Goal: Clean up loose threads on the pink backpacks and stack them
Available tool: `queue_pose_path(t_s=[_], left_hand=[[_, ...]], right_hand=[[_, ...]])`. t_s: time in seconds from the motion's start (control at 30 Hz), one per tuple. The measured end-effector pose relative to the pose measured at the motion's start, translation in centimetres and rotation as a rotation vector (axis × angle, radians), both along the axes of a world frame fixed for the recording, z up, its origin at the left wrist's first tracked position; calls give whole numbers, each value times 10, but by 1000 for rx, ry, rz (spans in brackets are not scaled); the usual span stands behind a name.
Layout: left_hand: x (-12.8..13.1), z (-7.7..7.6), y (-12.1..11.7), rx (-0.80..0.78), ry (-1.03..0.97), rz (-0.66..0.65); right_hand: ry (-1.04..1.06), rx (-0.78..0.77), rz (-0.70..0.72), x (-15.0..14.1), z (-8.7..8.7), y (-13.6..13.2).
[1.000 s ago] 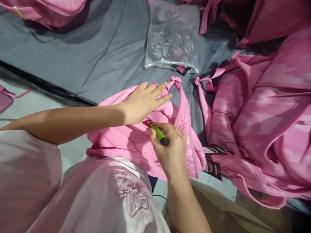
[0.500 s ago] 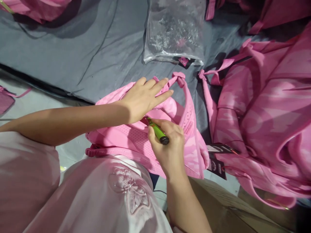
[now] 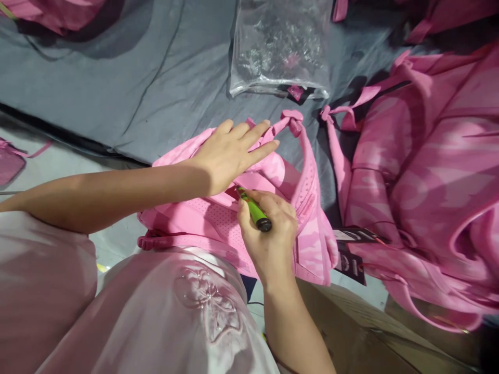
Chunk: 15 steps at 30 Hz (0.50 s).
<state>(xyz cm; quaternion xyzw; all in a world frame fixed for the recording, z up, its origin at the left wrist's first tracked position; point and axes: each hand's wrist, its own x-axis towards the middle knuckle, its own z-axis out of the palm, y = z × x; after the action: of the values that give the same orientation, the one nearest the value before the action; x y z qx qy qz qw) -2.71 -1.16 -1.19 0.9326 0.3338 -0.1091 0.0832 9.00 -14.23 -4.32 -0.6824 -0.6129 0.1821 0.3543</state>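
A pink backpack [image 3: 210, 218] with perforated mesh padding and shoulder straps lies at the table's edge against my body. My left hand [image 3: 234, 150] rests flat across its upper part, palm down with the fingers spread. Close beside it, my right hand [image 3: 268, 223] is closed around a short green pen-like tool with a black end [image 3: 255, 210]. The tool slants, its black end toward me and its far end at a fold of the bag by my left palm. What that far end touches is hidden. Black hang tags [image 3: 351, 265] stick out at the backpack's right side.
A clear plastic bag [image 3: 280, 52] of small dark pieces lies on the grey cloth-covered table [image 3: 117, 78]. More pink backpacks [image 3: 429, 171] are piled on the right, and pink fabric [image 3: 66, 13] sits at the upper left. A cardboard box [image 3: 343, 327] stands below right.
Both hands keep nearly the same pose on the backpack. The right hand with the green tool has shifted very slightly right, and the view has moved a little.
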Motion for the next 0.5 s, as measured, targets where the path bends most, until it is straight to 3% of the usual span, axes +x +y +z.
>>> queue_pose_path(t_s=[0.37, 0.5], left_hand=[[-1, -3, 2, -23, -30, 2], [-14, 1, 10, -76, -54, -26]], right_hand=[[75, -24, 41, -5, 1, 3], [66, -76, 39, -4, 2, 2]])
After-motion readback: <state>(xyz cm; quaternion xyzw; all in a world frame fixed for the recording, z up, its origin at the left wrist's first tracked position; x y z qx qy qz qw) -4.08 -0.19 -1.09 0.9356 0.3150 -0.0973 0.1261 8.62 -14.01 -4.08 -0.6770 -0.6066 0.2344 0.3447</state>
